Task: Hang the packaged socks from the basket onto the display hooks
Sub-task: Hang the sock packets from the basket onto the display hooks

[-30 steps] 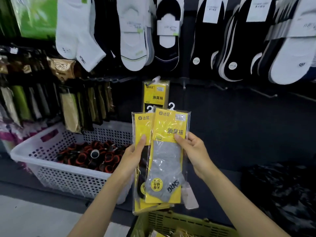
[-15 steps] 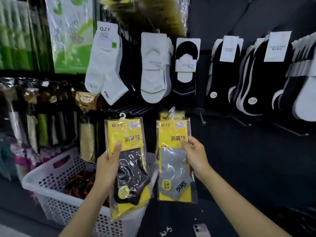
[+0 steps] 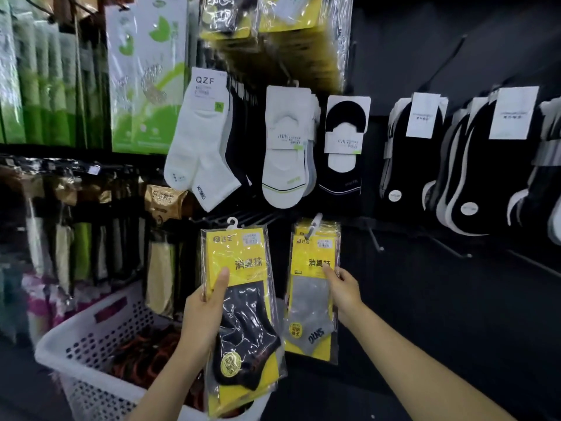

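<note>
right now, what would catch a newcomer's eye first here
Two bright yellow sock packs at centre: the left hand holds the black-sock pack, the right hand holds the grey-sock pack beside it. Above them hang white socks, and a white basket sits lower left.

The white card (image 3: 209, 86) on the white socks (image 3: 200, 165) says "QZF" in big letters. The yellow pack with the black sock (image 3: 243, 253) says "消臭袜". The yellow pack with the grey sock (image 3: 306, 253) shows the same words, the last one partly covered. The small print elsewhere is too tiny to read
</note>
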Demonstrator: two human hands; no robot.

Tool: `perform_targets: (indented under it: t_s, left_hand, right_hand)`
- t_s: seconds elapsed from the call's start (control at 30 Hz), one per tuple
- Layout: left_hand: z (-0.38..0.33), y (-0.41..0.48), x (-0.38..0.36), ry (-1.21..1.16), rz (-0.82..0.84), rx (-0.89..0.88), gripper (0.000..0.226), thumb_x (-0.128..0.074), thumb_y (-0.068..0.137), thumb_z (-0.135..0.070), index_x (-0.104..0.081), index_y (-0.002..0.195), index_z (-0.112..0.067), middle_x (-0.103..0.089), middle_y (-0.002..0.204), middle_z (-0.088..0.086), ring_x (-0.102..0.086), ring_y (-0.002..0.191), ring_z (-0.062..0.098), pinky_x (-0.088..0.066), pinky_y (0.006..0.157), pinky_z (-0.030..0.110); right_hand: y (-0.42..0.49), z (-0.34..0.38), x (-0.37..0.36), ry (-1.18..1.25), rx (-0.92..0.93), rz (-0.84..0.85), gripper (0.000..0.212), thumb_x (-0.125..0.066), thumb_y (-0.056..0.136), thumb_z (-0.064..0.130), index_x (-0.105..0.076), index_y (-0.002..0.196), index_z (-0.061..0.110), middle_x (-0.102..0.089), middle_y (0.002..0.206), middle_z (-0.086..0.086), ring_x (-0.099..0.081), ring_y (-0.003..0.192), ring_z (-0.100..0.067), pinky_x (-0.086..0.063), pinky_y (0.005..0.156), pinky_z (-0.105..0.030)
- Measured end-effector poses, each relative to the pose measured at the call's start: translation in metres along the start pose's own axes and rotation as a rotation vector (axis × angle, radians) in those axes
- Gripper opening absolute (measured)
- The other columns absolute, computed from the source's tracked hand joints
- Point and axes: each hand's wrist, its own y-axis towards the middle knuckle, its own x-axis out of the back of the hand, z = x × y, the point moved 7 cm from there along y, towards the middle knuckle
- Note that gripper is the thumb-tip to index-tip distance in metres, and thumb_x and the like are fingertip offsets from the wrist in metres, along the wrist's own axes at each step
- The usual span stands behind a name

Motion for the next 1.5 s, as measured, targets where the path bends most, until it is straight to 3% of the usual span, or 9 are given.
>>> perform_targets:
  t_s: [0.2,0.33,0.47,0.57,0.67,0.83,0.97,1.17,1.5]
  left_hand:
    - [0.011,-0.011,-0.010,-0.034,0.056,0.048,0.056,-0.050,0.070,-0.072,-0.033,0.065,-0.019,-0.032,0.051,-0.009,-0.033,0.051,0.010,-0.036,0.061,0.024]
    - [0.010,-0.023,-0.028,-0.036,0.125,0.054,0.046,-0.051,0.074,-0.068,-0.031,0.064,-0.028,-0.032,0.056,-0.016,-0.028,0.048,-0.002,-0.029,0.054,0.018]
    - [0.002,-0.041,-0.051,-0.147,0.208,0.084,0.036,-0.059,0.076,-0.058,-0.064,0.080,-0.023,-0.068,0.077,-0.010,-0.063,0.070,0.004,-0.045,0.063,0.015]
    - [-0.004,-0.055,-0.062,-0.241,0.255,0.117,0.040,-0.074,0.065,-0.047,-0.071,0.096,-0.021,-0.076,0.085,-0.004,-0.072,0.080,0.013,-0.055,0.070,0.025]
    - [-0.008,-0.059,-0.064,-0.263,0.261,0.101,0.045,-0.078,0.060,-0.041,-0.070,0.097,-0.018,-0.076,0.081,-0.005,-0.072,0.075,0.010,-0.053,0.057,0.016]
    - [-0.010,-0.050,-0.054,-0.174,0.244,0.048,0.032,-0.053,0.086,-0.050,-0.066,0.089,-0.021,-0.069,0.070,-0.014,-0.063,0.065,0.001,-0.043,0.056,0.008]
    - [-0.004,-0.037,-0.033,-0.115,0.157,0.022,0.047,-0.049,0.083,-0.056,-0.033,0.067,-0.015,-0.023,0.048,-0.010,-0.024,0.041,0.004,-0.029,0.046,0.016]
    - [0.007,-0.010,-0.009,-0.040,0.049,0.005,0.042,-0.047,0.079,-0.064,-0.040,0.083,-0.022,-0.039,0.076,0.000,-0.039,0.066,0.013,-0.039,0.065,0.032]
    - [0.021,0.010,0.004,-0.049,0.002,-0.023,0.051,-0.048,0.075,-0.067,-0.043,0.075,-0.016,-0.029,0.054,-0.008,-0.030,0.048,0.007,-0.029,0.049,0.020]
  right_hand:
    - [-0.016,-0.006,0.026,-0.168,0.045,-0.109,0.041,-0.056,0.095,0.024,-0.046,0.131,0.007,-0.051,0.134,-0.009,-0.052,0.117,-0.023,-0.044,0.096,-0.032]
    - [-0.066,0.005,0.000,-0.172,0.141,0.233,0.018,-0.059,0.092,0.030,-0.064,0.105,0.018,-0.067,0.104,0.000,-0.063,0.088,-0.007,-0.050,0.071,-0.016]
    - [-0.101,0.021,-0.008,-0.157,0.278,0.293,0.020,-0.073,0.080,0.029,-0.064,0.089,0.014,-0.066,0.081,-0.001,-0.064,0.074,-0.013,-0.055,0.072,-0.030]
    - [-0.109,0.028,-0.002,-0.057,0.269,0.301,0.031,-0.075,0.077,0.029,-0.067,0.102,0.013,-0.074,0.095,-0.004,-0.071,0.090,-0.018,-0.057,0.080,-0.028]
    - [-0.110,0.027,0.005,-0.008,0.216,0.325,0.029,-0.073,0.080,0.025,-0.068,0.107,0.017,-0.075,0.099,0.004,-0.071,0.094,-0.011,-0.055,0.075,-0.019]
    - [-0.103,0.026,0.015,0.030,0.151,0.282,0.018,-0.061,0.091,0.015,-0.065,0.108,0.018,-0.074,0.101,0.002,-0.071,0.090,-0.007,-0.053,0.069,-0.013]
    - [-0.090,0.034,0.018,-0.010,0.161,0.225,0.015,-0.052,0.096,0.015,-0.065,0.102,0.022,-0.073,0.100,0.005,-0.069,0.090,-0.005,-0.053,0.071,-0.014]
    - [-0.066,0.048,0.006,-0.057,0.195,0.206,0.014,-0.051,0.097,0.016,-0.063,0.101,0.023,-0.071,0.099,0.008,-0.067,0.091,-0.004,-0.051,0.071,-0.016]
    - [-0.018,0.023,-0.007,-0.091,0.083,0.099,0.017,-0.055,0.096,0.021,-0.062,0.109,0.015,-0.065,0.104,0.001,-0.060,0.091,-0.010,-0.043,0.081,-0.024]
